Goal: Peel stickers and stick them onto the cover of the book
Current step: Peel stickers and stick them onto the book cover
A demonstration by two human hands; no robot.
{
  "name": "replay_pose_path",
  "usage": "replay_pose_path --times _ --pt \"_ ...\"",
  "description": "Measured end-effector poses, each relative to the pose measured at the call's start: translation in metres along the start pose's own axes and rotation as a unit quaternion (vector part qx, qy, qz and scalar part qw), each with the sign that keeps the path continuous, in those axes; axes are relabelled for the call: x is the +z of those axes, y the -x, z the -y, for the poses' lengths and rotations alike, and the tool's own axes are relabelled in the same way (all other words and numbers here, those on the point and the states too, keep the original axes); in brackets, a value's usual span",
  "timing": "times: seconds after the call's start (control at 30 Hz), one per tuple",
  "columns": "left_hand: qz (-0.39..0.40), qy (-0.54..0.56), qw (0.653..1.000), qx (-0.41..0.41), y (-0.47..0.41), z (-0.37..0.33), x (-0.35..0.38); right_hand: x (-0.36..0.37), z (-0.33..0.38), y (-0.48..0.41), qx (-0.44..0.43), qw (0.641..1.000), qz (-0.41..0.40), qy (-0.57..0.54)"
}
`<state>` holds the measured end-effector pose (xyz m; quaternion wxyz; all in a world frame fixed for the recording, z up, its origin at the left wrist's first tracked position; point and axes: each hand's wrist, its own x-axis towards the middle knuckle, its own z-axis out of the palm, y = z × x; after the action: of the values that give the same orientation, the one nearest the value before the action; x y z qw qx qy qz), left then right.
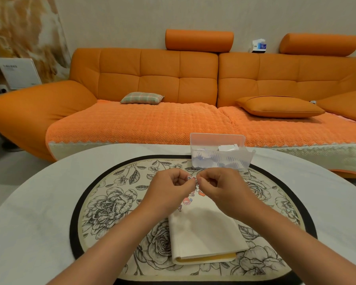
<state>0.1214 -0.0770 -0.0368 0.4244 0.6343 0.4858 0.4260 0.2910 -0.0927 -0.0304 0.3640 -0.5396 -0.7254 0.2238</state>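
Book (207,257) sits at 6 o'clock on the mat (103,202), and at its 12 our left hand (171,186) and right hand (220,184) both pinch a sticker (191,178), mid-peel we reckon, next press it onto the cover (206,227).

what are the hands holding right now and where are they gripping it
A small sticker, held above the book. The left hand pinches its left edge and the right hand its right edge.
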Motion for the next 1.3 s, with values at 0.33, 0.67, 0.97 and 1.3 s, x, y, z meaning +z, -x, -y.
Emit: replay_pose_path --times 0.33,0.67,0.97,1.3 --pt "-0.023 0.0 1.0 -0.004 0.0032 -0.0005 0.0022 0.0032 0.0031 0.0007 0.015 1.0 -0.022 -0.016" --pt "-0.021 0.018 1.0 0.003 0.0021 -0.0034 -0.0028 -0.0027 0.0081 -0.0009 0.061 0.991 -0.023 -0.113" --pt "-0.023 0.006 1.0 0.004 0.003 -0.0017 -0.0001 -0.0023 0.0072 0.0006 0.042 0.996 -0.023 -0.078" --pt "-0.077 -0.095 0.989 0.079 0.0073 0.0013 0.0039 0.0022 0.0058 0.0021 0.025 0.995 -0.079 0.059"
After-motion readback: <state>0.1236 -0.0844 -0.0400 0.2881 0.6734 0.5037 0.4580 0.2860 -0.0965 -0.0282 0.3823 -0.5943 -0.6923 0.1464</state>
